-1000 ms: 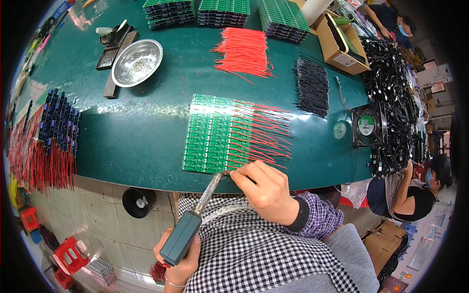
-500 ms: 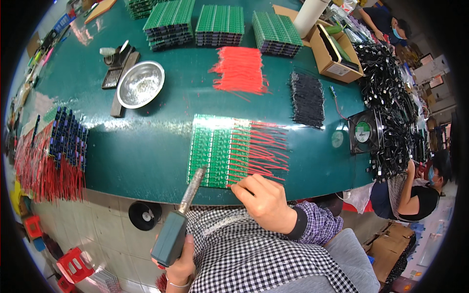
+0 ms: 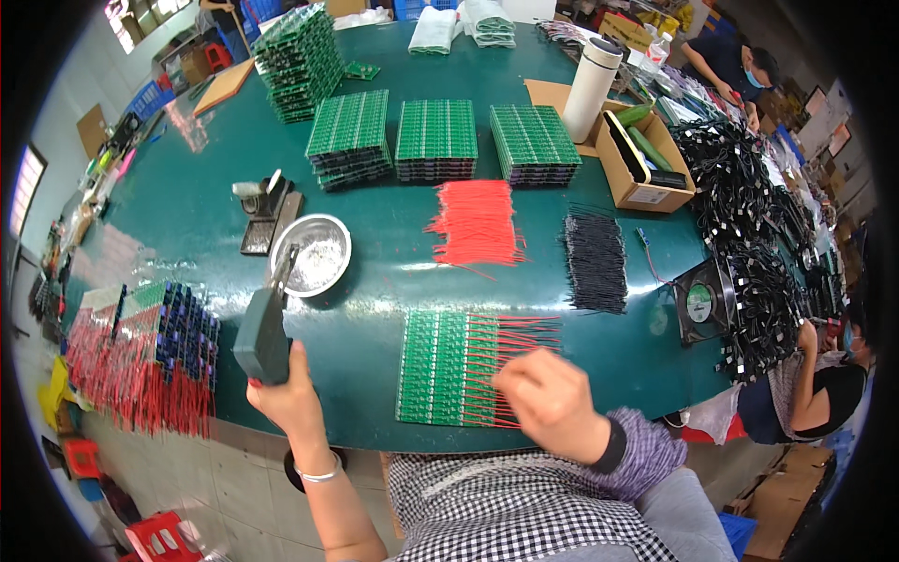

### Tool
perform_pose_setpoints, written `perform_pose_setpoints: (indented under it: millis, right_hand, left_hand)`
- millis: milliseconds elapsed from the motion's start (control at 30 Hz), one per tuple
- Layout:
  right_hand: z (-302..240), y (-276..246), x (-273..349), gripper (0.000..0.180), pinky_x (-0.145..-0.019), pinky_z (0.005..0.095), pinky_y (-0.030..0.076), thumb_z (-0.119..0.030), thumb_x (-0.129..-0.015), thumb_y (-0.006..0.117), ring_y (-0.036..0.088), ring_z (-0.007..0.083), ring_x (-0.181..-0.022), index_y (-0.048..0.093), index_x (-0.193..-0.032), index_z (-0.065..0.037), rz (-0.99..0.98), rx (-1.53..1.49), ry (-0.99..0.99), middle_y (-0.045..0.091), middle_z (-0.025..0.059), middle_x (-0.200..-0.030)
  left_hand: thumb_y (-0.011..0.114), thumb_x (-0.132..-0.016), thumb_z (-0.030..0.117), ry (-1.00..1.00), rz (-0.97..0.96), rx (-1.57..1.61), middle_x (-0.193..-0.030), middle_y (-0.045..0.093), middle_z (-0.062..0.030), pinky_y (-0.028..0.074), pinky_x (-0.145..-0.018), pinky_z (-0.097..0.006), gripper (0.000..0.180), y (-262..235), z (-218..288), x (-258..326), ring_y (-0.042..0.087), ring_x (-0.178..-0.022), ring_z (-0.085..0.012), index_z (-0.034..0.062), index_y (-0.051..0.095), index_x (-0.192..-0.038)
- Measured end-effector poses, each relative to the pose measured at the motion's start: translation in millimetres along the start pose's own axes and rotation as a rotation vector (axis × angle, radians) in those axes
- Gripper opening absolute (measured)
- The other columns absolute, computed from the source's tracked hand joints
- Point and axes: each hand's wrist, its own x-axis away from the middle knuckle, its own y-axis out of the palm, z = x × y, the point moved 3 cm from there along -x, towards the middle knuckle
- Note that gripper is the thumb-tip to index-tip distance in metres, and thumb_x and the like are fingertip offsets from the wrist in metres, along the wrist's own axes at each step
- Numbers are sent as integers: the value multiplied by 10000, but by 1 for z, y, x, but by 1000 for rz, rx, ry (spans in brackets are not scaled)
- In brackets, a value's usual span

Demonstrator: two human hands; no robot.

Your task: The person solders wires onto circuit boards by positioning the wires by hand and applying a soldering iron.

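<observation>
My left hand (image 3: 292, 401) is closed around the handle of a dark green soldering gun (image 3: 261, 339). Its metal barrel reaches over the left rim of a steel bowl (image 3: 341, 251). In front of me lies a green circuit board panel (image 3: 434, 370), with rows of thin red wires (image 3: 529, 330) sticking out past its right side. Over the lower wires hovers my right hand (image 3: 560, 405), slightly blurred, its fingers curled together; whether it pinches a wire is hidden. Beyond the panel lie a pile of loose red wires (image 3: 476, 223) and a pile of black wires (image 3: 596, 262).
A soldering stand (image 3: 269, 217) is beside the bowl. Stacks of green panels (image 3: 436, 133) stand at the back; wired boards (image 3: 154, 361) sit far left. On the right are a carton (image 3: 648, 195), a white flask (image 3: 592, 86), a small fan (image 3: 702, 304) and black cables (image 3: 749, 215). Two people work there.
My view has tilted up. The soldering gun has gone from the panel to the bowl at the left, in my left hand. My right hand has shifted from the panel's near edge onto the wires.
</observation>
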Motion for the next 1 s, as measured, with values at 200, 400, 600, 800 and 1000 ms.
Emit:
perform_pose_setpoints:
  millis: [200, 400, 600, 800, 1000]
  right_hand:
    - [90, 20, -62, 91, -694, 378, 537, -3, -811, 702, 632, 276, -823, 676, -887, -46, 24, 72, -72, 616, 69, -881]
    - [123, 55, -86, 111, -769, 368, 538, -34, -824, 722, 631, 249, -907, 706, -930, -65, -49, 59, -146, 637, 46, -938]
    - [128, -11, -67, 149, -747, 379, 539, 5, -794, 746, 645, 273, -882, 713, -926, -56, 63, 162, -34, 660, 60, -923]
    - [174, -55, -14, 128, -791, 390, 528, -3, -768, 766, 615, 271, -907, 716, -879, -39, 38, 344, 171, 643, 54, -906]
    - [176, -54, 3, 144, -794, 386, 527, 1, -761, 764, 612, 270, -912, 718, -893, -32, 39, 346, 198, 637, 53, -913]
  left_hand:
    - [747, -858, -38, -50, -45, 287, -763, 641, -42, 389, -465, -236, 189, 3, 49, 43, 522, -527, -78, -46, 662, -1027]
    - [738, -831, -79, -185, -52, 311, -879, 661, -100, 425, -476, -250, 287, -8, 46, 83, 552, -558, -108, -65, 637, -1100]
    - [727, -804, -104, -276, -59, 294, -919, 657, -125, 431, -471, -261, 351, -18, 50, 94, 543, -566, -119, -86, 616, -1137]
    - [735, -803, -104, -321, -116, 291, -962, 660, -140, 445, -466, -269, 371, -4, 51, 99, 555, -574, -125, -96, 611, -1153]
    - [715, -780, -100, -317, -189, 267, -1037, 665, -171, 428, -459, -270, 504, 3, 52, 109, 551, -580, -143, -64, 557, -1257]
